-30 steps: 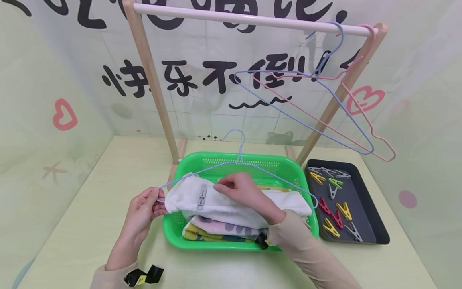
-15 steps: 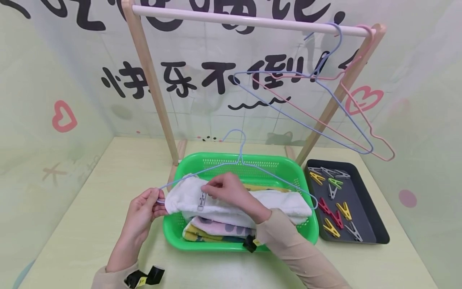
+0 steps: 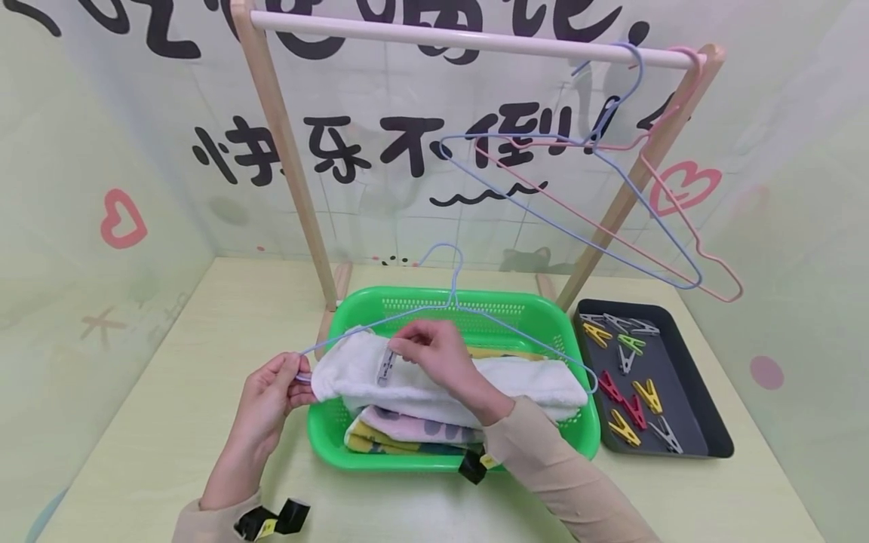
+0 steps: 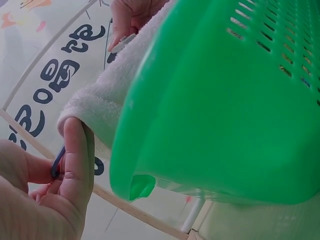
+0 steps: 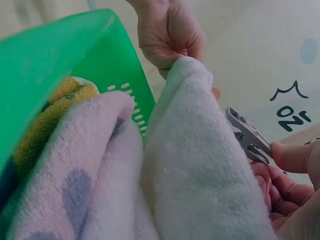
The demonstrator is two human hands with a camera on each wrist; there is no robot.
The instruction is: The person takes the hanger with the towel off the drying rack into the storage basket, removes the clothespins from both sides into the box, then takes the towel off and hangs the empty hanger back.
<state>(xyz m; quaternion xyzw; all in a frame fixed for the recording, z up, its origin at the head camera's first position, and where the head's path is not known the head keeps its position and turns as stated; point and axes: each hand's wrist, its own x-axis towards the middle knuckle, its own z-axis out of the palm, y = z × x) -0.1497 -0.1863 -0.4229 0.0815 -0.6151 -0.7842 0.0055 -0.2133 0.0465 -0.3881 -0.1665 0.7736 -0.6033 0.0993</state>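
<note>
My left hand (image 3: 271, 385) grips the left end of a blue wire hanger (image 3: 453, 285), close to the corner of a white towel (image 3: 434, 388). This towel is draped over the hanger's bottom bar, above the green basket (image 3: 333, 458). Between thumb and fingers, my right hand (image 3: 437, 360) pinches one end of a grey clothes peg (image 3: 386, 368). In the right wrist view the peg (image 5: 247, 132) is tilted beside the towel's edge; whether it touches the towel I cannot tell.
Folded patterned towels (image 3: 414, 431) lie in the basket. Right of it stands a black tray (image 3: 699, 385) with several coloured pegs. Behind rises a wooden rack (image 3: 295, 173), its white rail (image 3: 441, 34) carrying a blue hanger (image 3: 570, 222) and a pink hanger (image 3: 720, 271).
My right hand has moved left to the grey peg lying on the towel and taken hold of it. The peg is now raised and slightly turned. The left hand stays put.
</note>
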